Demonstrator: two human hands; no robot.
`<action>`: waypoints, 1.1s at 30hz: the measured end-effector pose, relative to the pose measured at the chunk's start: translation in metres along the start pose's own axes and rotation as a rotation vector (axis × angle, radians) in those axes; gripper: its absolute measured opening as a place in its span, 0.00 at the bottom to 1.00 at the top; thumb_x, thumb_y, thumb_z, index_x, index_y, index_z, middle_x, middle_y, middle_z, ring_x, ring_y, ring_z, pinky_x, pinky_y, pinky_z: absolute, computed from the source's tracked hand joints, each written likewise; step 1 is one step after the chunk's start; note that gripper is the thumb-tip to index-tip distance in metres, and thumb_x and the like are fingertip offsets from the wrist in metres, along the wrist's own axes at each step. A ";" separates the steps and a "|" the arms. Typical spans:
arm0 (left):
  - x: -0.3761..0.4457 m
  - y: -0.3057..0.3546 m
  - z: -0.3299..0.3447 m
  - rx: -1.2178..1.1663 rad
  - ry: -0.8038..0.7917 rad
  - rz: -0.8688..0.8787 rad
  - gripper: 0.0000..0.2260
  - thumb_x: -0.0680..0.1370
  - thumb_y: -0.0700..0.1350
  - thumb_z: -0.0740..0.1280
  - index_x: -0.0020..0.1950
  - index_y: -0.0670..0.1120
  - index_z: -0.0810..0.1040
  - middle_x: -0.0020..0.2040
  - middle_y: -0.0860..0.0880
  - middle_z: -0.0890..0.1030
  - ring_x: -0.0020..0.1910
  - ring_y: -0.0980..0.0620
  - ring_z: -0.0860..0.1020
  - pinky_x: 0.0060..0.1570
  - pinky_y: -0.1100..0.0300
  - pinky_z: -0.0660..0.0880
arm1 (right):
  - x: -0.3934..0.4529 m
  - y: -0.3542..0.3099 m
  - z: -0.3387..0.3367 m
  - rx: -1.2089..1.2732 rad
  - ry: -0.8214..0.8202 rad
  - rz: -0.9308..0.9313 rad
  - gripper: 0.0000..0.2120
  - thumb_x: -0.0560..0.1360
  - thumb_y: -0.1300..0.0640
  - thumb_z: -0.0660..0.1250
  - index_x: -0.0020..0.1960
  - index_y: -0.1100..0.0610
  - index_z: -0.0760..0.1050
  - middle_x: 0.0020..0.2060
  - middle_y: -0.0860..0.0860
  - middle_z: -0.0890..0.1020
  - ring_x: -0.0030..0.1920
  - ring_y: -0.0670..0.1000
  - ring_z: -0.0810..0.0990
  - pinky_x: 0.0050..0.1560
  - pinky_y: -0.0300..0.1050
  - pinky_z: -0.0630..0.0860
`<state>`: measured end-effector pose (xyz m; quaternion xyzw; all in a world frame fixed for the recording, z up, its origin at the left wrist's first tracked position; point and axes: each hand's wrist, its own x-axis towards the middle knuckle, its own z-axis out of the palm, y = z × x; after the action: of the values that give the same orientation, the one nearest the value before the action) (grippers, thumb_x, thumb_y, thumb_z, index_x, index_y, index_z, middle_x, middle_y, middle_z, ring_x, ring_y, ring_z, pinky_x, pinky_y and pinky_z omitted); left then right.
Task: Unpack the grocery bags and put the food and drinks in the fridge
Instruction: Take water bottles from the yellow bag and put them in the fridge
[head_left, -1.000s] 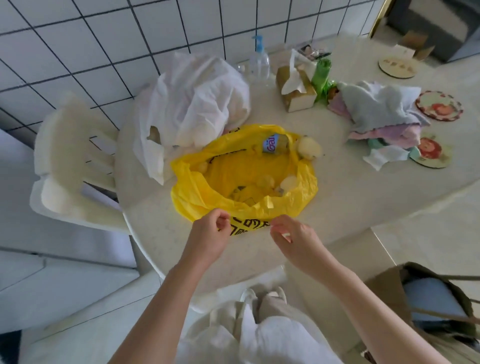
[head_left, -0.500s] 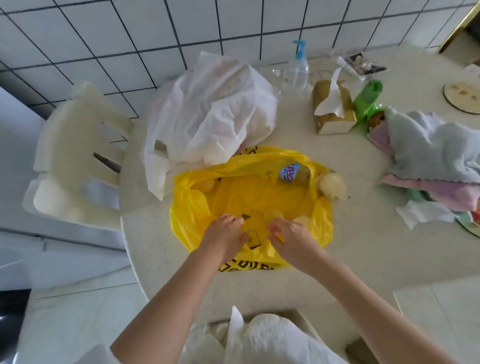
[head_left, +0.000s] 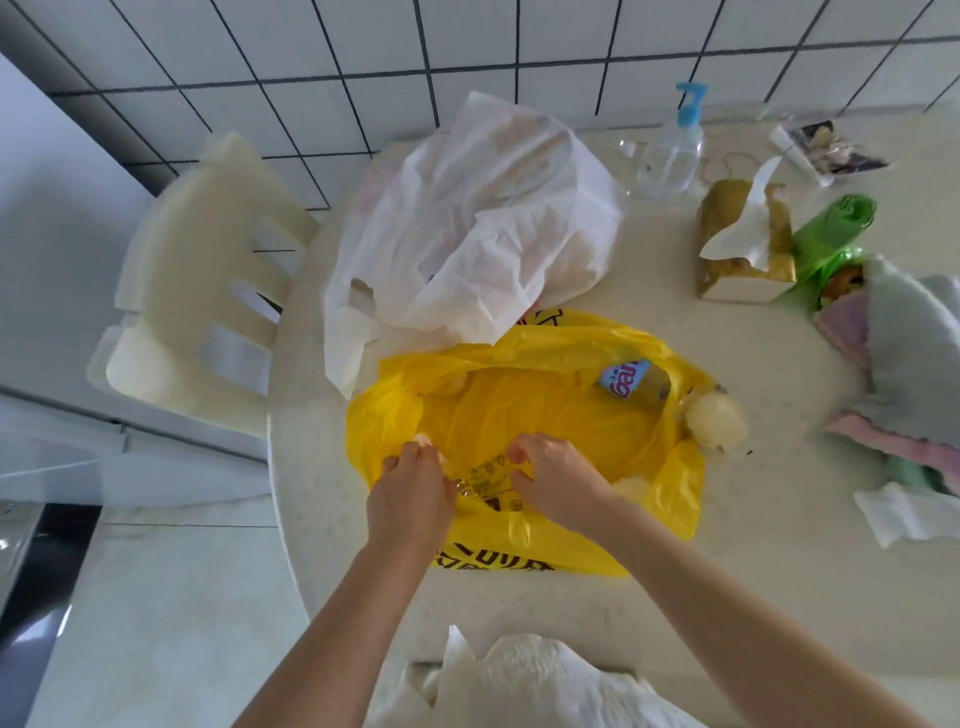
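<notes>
- Two hands, left hand (head_left: 410, 501) and right hand (head_left: 558, 488), have fingers pinching the near rim of the crumpled yellow plastic grocery bag (head_left: 545, 415) lying on the pale counter (head_left: 753, 545).
- Risk: tugging the thin film may roll the round pale fruit (head_left: 716, 421) at the bag's right edge away.

Little can be read. A light-blue label (head_left: 625, 378) on a packet inside the yellow bag (head_left: 519, 410), toward two o'clock of the bag, carries red letters that look like "Gan", cut off by a fold. Black printing (head_left: 491, 563) runs along the bag's near edge at six o'clock, with small symbols (head_left: 488, 475) between the hands, all too crumpled to read.
</notes>
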<state>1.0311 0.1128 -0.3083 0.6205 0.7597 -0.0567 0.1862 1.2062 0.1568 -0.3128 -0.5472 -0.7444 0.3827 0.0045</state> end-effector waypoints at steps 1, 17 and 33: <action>0.000 -0.001 -0.001 -0.020 -0.003 -0.042 0.17 0.81 0.50 0.60 0.68 0.44 0.70 0.65 0.46 0.72 0.61 0.46 0.74 0.54 0.55 0.75 | 0.005 0.001 -0.002 -0.006 -0.003 0.002 0.12 0.79 0.55 0.61 0.61 0.56 0.73 0.55 0.52 0.78 0.52 0.52 0.78 0.50 0.47 0.79; 0.022 0.025 0.014 -0.064 -0.158 -0.280 0.33 0.78 0.57 0.65 0.77 0.48 0.53 0.76 0.35 0.50 0.68 0.35 0.70 0.62 0.49 0.74 | 0.052 0.047 -0.075 -0.216 0.153 0.117 0.26 0.78 0.58 0.63 0.74 0.55 0.60 0.72 0.55 0.66 0.71 0.60 0.64 0.67 0.57 0.66; 0.039 0.026 0.025 -0.029 -0.076 -0.143 0.43 0.75 0.58 0.69 0.79 0.49 0.46 0.79 0.41 0.50 0.74 0.42 0.64 0.67 0.51 0.70 | 0.078 0.086 -0.098 -0.333 -0.003 0.257 0.46 0.72 0.51 0.71 0.78 0.47 0.42 0.73 0.56 0.63 0.67 0.66 0.68 0.63 0.60 0.71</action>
<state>1.0549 0.1468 -0.3415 0.5594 0.7951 -0.0822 0.2193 1.2864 0.2849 -0.3253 -0.6302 -0.7216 0.2524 -0.1360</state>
